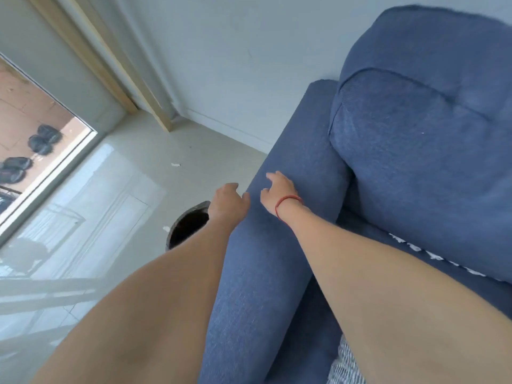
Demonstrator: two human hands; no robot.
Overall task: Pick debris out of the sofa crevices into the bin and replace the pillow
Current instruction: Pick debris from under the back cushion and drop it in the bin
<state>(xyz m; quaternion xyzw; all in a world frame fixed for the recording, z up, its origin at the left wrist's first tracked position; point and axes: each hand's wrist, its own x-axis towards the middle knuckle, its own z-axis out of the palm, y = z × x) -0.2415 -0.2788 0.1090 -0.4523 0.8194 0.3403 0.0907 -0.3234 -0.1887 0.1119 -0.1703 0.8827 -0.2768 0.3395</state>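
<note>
Blue woven fabric covers the sofa (277, 273), its rounded armrest under both bare hands. The left hand (228, 203) hangs loosely curled above the round dark bin (188, 227) on the glossy tiled floor (116, 189); the right hand (279, 194), empty and half-spread, rests on the armrest. White debris (432, 256) lines the seat crevice; a striped pillow (346, 364) peeks below.

Bin (188, 227) mouth open beside armrest (277, 217)

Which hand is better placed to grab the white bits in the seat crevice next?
Right, probably. The right hand rests on the sofa armrest, on the side of the white debris; the left hand hangs over the bin.
</note>
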